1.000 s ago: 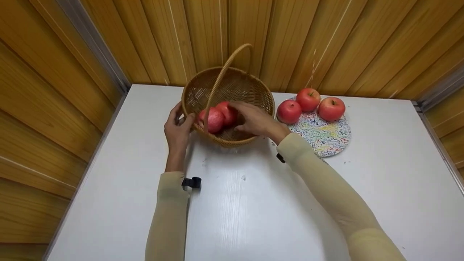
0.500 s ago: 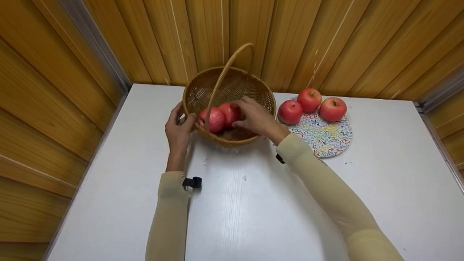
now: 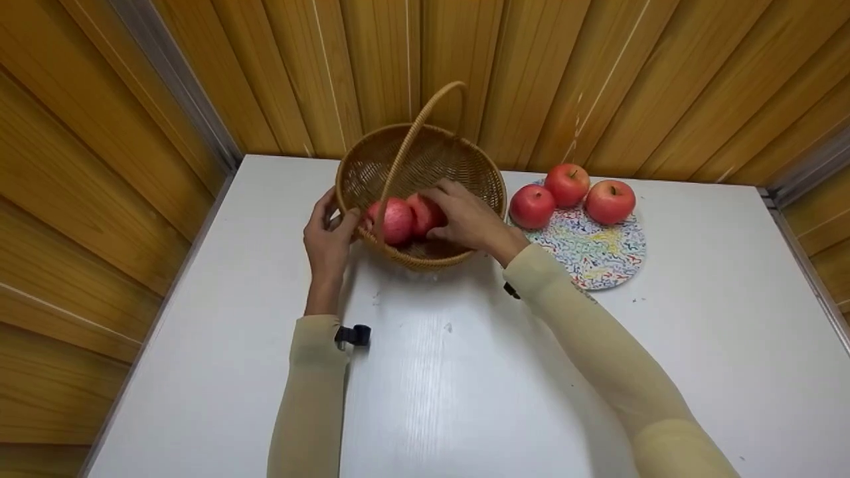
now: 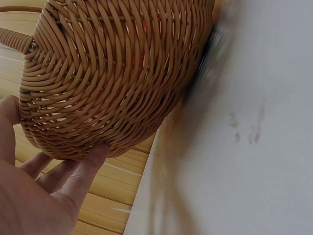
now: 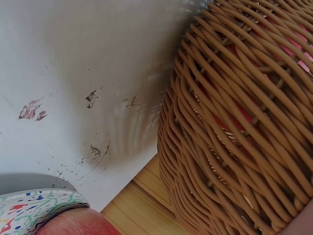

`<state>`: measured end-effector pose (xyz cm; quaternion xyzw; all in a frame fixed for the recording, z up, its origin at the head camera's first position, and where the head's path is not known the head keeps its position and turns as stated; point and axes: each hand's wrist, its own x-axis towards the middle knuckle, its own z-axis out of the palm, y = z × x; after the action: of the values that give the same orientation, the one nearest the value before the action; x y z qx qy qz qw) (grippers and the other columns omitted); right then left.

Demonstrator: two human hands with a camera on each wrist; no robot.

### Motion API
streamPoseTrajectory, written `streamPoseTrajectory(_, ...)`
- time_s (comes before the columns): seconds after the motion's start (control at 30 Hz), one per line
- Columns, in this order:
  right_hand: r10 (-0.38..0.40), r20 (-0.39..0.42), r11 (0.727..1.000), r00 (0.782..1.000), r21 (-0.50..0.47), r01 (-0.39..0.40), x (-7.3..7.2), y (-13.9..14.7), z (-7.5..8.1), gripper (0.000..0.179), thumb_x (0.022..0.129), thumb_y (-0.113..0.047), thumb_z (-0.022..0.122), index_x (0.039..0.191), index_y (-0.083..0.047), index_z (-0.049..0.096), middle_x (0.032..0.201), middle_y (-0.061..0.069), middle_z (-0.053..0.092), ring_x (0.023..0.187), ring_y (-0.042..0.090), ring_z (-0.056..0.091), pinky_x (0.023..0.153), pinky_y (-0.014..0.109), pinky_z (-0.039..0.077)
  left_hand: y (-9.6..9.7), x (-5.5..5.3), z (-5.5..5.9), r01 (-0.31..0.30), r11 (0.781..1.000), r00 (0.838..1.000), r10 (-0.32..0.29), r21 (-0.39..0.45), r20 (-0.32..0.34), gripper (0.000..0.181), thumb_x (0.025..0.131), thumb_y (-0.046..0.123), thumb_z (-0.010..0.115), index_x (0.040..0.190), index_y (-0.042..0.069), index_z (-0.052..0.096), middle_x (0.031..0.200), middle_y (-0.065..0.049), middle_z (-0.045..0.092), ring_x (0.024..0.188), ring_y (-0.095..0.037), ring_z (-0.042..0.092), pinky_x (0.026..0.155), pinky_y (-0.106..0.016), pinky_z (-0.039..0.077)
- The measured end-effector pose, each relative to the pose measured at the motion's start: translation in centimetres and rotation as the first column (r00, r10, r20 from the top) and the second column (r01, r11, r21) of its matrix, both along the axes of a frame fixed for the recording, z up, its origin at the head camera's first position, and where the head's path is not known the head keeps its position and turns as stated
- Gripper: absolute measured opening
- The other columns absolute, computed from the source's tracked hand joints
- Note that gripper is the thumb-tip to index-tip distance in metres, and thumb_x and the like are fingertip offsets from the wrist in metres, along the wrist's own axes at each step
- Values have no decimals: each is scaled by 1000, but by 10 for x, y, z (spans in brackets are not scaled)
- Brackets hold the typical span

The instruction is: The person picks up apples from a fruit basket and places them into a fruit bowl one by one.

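A round wicker basket [image 3: 425, 262] with a tall arched handle stands against the back of the table. My left hand [image 3: 327, 249] grips its left rim, thumb over the edge and fingers along the outside; the left wrist view shows those fingers against the woven wall [image 4: 107, 78]. Inside the basket my right hand [image 3: 473, 218] holds a red apple [image 3: 425, 216], thumb on the near side and fingers over the top. Beside that fruit lies a mottled pinkish-red apple [image 3: 397, 222], partly behind the handle. In the right wrist view the basket wall [image 5: 234, 122] hides most of the fruit.
Right of the basket lies a round speckled plate [image 3: 591, 255] bearing three red apples [image 3: 568, 186] along its back and left edge. A wood-plank wall [image 3: 531, 79] rises behind the white table [image 3: 412, 385]. Dark smudges mark the tabletop near the basket.
The apple under my right hand has turned and shifted slightly within the basket, and the fingers have closed further around it. My left hand keeps its place on the rim.
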<state>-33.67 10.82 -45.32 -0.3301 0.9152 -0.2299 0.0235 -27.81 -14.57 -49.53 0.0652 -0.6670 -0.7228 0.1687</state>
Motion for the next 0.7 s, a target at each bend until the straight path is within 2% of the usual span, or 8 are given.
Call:
streamPoseTrajectory(0.13, -37, 7, 999, 999, 3, 37, 1, 0, 0, 66, 90, -20, 89, 148, -5, 60, 136, 16, 49, 126, 31, 50, 109, 46, 46, 0, 0, 1, 5, 1000, 1000, -5, 16, 1, 52, 98, 19, 73, 149, 20, 62, 143, -3, 65, 120, -20, 68, 79, -34, 64)
streamPoseTrajectory(0.33, -32, 49, 999, 998, 15, 32, 2, -1, 1, 69, 88, -19, 90, 145, -2, 55, 142, 15, 52, 129, 31, 52, 111, 46, 46, 0, 0, 1, 9, 999, 1000, -9, 33, -4, 53, 98, 19, 73, 150, 19, 62, 143, -3, 66, 120, -20, 68, 80, -34, 63)
streamPoseTrajectory(0.47, -39, 97, 999, 995, 9, 38, 2, -1, 1, 72, 87, -18, 90, 144, -3, 49, 139, 15, 55, 125, 31, 57, 109, 46, 47, 0, 0, 1, 10, 1000, 1000, -10, 27, -9, 54, 98, 19, 74, 150, 19, 61, 143, -4, 65, 122, -21, 68, 81, -34, 63)
streamPoseTrajectory(0.7, -17, 47, 993, 999, 114, 12, 1, -1, -3, 89, 85, -18, 92, 159, -3, 44, 156, 18, 47, 143, 37, 44, 116, 53, 41, 1, 0, 3, 16, 1000, 1000, -16, 24, -12, 55, 98, 18, 74, 151, 18, 60, 142, -4, 66, 120, -21, 68, 84, -38, 64)
